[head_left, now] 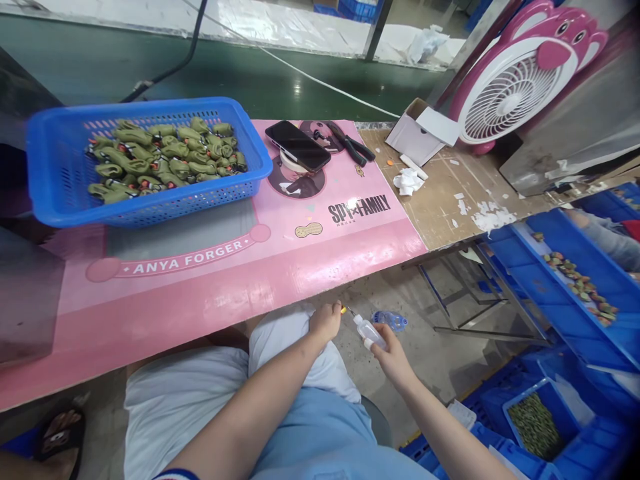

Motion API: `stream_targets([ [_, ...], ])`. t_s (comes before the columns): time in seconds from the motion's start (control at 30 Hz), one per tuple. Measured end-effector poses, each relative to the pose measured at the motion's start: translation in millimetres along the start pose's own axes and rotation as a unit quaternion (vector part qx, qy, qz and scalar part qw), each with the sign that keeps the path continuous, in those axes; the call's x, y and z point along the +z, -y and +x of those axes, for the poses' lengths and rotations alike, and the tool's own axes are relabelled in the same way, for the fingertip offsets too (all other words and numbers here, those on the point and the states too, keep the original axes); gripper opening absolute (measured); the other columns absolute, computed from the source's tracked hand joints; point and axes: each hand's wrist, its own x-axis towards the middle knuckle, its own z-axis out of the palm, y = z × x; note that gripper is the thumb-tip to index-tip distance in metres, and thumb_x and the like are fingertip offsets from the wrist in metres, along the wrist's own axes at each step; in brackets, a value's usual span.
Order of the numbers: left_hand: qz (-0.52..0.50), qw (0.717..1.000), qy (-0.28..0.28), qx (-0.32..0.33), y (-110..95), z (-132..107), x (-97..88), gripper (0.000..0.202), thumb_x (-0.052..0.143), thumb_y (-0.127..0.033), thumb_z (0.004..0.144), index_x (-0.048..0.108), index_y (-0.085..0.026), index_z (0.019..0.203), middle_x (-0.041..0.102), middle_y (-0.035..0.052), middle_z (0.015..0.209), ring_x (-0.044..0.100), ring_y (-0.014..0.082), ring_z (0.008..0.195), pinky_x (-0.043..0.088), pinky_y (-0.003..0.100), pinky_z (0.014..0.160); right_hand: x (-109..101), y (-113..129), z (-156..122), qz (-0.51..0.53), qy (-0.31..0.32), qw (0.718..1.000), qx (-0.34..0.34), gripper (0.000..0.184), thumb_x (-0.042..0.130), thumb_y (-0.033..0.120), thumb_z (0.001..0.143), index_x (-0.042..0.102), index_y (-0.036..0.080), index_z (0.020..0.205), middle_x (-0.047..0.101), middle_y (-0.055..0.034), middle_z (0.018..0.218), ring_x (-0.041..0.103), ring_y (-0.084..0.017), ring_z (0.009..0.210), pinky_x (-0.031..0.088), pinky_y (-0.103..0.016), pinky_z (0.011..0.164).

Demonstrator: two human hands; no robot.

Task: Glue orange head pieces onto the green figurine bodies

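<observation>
Table (225, 290) with a pink top spans the left and middle. Upper left, a blue basket (45, 167) on it likely keeps the green heap (173, 160) together. Low in the middle, the right hand (393, 353) curls its fingers, and the left hand (326, 322) pinches. The right grips a small bottle (369, 331), maybe tilted so its thin tip (351, 311) faces the tiny yellow piece (343, 309) in the left.

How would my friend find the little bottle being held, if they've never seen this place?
Start at the big pink SPY×FAMILY mat, then look just past its near edge. In the right grip is a small squeeze bottle, its thin tip pointing toward the left grip. Unlike the clear plastic bottle with blue markings beyond it, this one is held and has a needle-like tip.
</observation>
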Motion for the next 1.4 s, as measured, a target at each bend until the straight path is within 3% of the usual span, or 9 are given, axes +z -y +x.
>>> stream_targets([
  [0.27, -0.03, 0.999, -0.023, 0.003, 1, 1, -3.4, 0.071, 0.002, -0.055, 0.082, 0.056, -0.016, 0.056, 0.059, 0.0055, 0.056, 0.053, 0.0144, 0.055, 0.035, 0.027, 0.054, -1, 1, 0, -0.003, -0.008, 1.0, -0.002, 0.028, 0.051, 0.032, 0.069, 0.046, 0.018, 0.092, 0.054, -0.0033, 0.086, 0.049, -0.017, 0.072, 0.037, -0.025, 0.056],
  [0.57, -0.022, 0.999, -0.014, 0.023, 0, -1, -2.5, 0.053, 0.022, -0.047, 0.086, 0.057, -0.013, 0.067, 0.056, 0.0015, 0.059, 0.05, 0.0117, 0.055, 0.038, 0.028, 0.061, 0, -5, 1, 0.0, -0.002, 1.0, -0.004, 0.03, 0.052, 0.034, 0.071, 0.044, 0.018, 0.096, 0.053, -0.0046, 0.09, 0.05, -0.017, 0.073, 0.038, -0.025, 0.055],
  [0.8, -0.025, 0.999, -0.013, 0.018, 4, 0, 1.0, 0.062, 0.013, -0.054, 0.084, 0.055, -0.014, 0.061, 0.053, 0.0021, 0.054, 0.05, 0.0131, 0.053, 0.037, 0.029, 0.059, 1, -5, 1, 0.004, 0.005, 1.0, -0.005, 0.029, 0.052, 0.034, 0.071, 0.044, 0.018, 0.094, 0.053, -0.0044, 0.089, 0.05, -0.018, 0.074, 0.039, -0.025, 0.055],
  [0.9, -0.037, 0.998, -0.024, 0.033, 6, 0, 1.9, 0.067, 0.004, -0.054, 0.083, 0.054, -0.015, 0.061, 0.055, 0.0044, 0.057, 0.052, 0.0149, 0.056, 0.037, 0.029, 0.058, 0, -3, -4, 0.015, -0.02, 1.0, -0.016, 0.032, 0.052, 0.037, 0.072, 0.044, 0.018, 0.097, 0.052, -0.0058, 0.092, 0.049, -0.019, 0.076, 0.04, -0.026, 0.057],
  [0.97, -0.043, 0.997, -0.033, 0.06, 5, -6, -0.6, 0.058, 0.01, -0.05, 0.085, 0.054, -0.015, 0.07, 0.059, 0.0056, 0.065, 0.055, 0.0159, 0.063, 0.038, 0.027, 0.059, -4, 2, -8, 0.029, -0.066, 0.997, -0.042, 0.035, 0.052, 0.039, 0.072, 0.044, 0.019, 0.1, 0.052, -0.0063, 0.094, 0.049, -0.019, 0.077, 0.041, -0.028, 0.061],
  [1.1, -0.038, 0.988, -0.02, 0.151, 0, -40, -17.6, 0.03, 0.03, -0.037, 0.085, 0.051, -0.017, 0.09, 0.062, 0.0055, 0.079, 0.056, 0.0161, 0.074, 0.04, 0.025, 0.065, -14, 23, -2, 0.116, -0.151, 0.977, -0.096, 0.038, 0.054, 0.039, 0.074, 0.042, 0.02, 0.104, 0.053, -0.0046, 0.086, 0.05, -0.016, 0.069, 0.042, -0.028, 0.062],
  [1.27, 0.002, 0.963, 0.023, 0.268, 4, -99, -60.6, 0.023, 0.034, -0.034, 0.084, 0.05, -0.024, 0.097, 0.061, 0.0022, 0.092, 0.056, 0.015, 0.084, 0.041, 0.025, 0.073, -20, 50, 28, 0.295, -0.141, 0.942, -0.074, 0.035, 0.053, 0.039, 0.073, 0.041, 0.021, 0.1, 0.055, -0.0052, 0.088, 0.048, -0.012, 0.059, 0.04, -0.024, 0.05],
  [1.4, 0.071, 0.947, -0.012, 0.313, 9, -125, -103.7, 0.023, 0.036, -0.034, 0.084, 0.043, -0.03, 0.105, 0.059, 0.0004, 0.099, 0.055, 0.0147, 0.09, 0.042, 0.025, 0.078, -19, 44, 39, 0.325, -0.137, 0.934, -0.054, 0.035, 0.053, 0.041, 0.071, 0.04, 0.021, 0.096, 0.056, -0.0053, 0.085, 0.048, -0.012, 0.056, 0.039, -0.023, 0.046],
])
